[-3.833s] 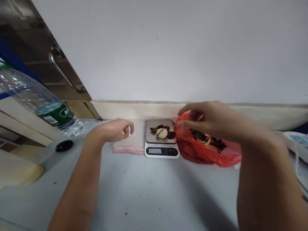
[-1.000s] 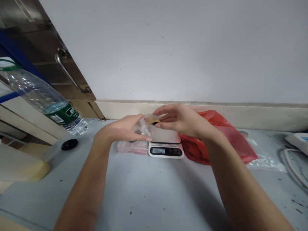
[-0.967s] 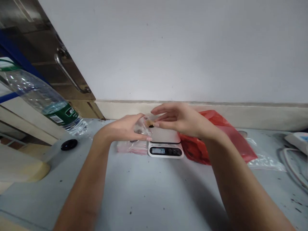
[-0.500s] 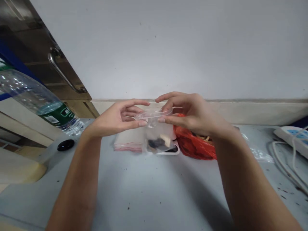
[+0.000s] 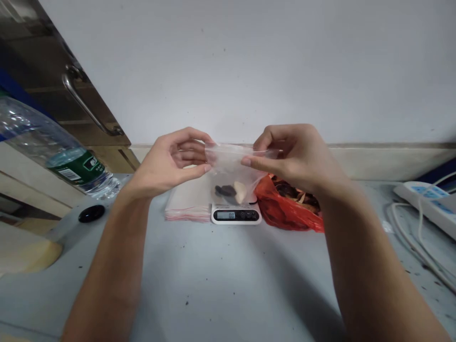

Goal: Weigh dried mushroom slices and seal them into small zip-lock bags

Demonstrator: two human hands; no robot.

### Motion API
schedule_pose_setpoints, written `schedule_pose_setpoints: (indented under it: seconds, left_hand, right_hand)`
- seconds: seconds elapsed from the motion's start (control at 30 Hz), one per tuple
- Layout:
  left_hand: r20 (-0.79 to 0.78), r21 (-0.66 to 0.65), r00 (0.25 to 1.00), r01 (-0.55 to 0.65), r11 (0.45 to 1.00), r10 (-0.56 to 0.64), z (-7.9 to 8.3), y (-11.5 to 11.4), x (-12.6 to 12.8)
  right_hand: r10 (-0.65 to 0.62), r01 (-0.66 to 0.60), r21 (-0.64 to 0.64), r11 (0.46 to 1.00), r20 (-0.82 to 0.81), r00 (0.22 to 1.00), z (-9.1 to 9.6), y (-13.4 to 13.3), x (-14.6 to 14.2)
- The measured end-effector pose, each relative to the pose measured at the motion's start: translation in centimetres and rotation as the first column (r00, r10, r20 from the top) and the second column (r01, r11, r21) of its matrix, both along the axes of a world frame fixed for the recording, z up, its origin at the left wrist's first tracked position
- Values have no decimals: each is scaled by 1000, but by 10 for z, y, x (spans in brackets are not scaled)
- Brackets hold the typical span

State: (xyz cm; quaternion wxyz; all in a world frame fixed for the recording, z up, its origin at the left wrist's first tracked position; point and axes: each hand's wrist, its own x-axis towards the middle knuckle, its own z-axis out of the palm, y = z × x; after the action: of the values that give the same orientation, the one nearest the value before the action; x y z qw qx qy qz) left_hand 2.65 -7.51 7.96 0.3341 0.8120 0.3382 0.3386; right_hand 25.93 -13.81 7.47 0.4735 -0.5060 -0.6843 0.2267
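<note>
A clear zip bag [image 5: 228, 173] hangs between my hands, with dark pieces [image 5: 225, 191] and a pale piece [image 5: 240, 191] at its bottom. My left hand [image 5: 178, 159] pinches the bag's left top edge between thumb and fingers. On the other side my right hand [image 5: 288, 152] grips the right part of its top, thumb in front. Below and behind the bag sits a small white digital scale [image 5: 236, 221], its display reading 0.0. Left of the scale lies a stack of flat zip bags [image 5: 188, 209] with red edges.
A red plastic bag [image 5: 285, 216] holding dried brown pieces stands right of the scale. At left are a large water bottle [image 5: 80, 164] and a black oval object [image 5: 91, 213]. A white device [image 5: 427, 202] with blue buttons and a cable [image 5: 409, 242] lies at right.
Both hands have drawn apart, stretching the bag's top upright and wide. The bag has risen, so the scale's display shows. The view has shifted slightly.
</note>
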Motion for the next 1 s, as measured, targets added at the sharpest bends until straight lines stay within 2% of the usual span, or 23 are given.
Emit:
schedule_pose_setpoints:
  seconds: [0.13,0.33,0.5,0.63,0.73,0.83,1.0]
  left_hand:
    - [-57,-24,998,-23,999,22,0,2,1]
    - [-166,-45,985,42,998,-48,0,5,-2]
    - [-82,-14,996,-33,999,32,0,5,-2]
    - [-47,-13,991,-126,992,125,0,4,0]
    - [-24,24,982,-186,982,186,0,3,1]
    - [-54,67,990,-129,989,132,1,1,0]
    - [-134,81,991,-11,997,22,4,-1,2]
  right_hand:
    - [-3,2,17,1000,43,999,-3,-1,-4]
    - [25,-27,53,998,39,999,-7,3,-4]
    - [5,-4,-11,1000,53,999,-8,6,1]
    - [47,-42,-68,997,69,997,-7,5,3]
    - [46,-41,-58,997,93,995,-5,4,4]
    - [35,-31,-38,999,111,993,-4,4,6]
    - [89,-81,-75,994,112,990,-8,5,8]
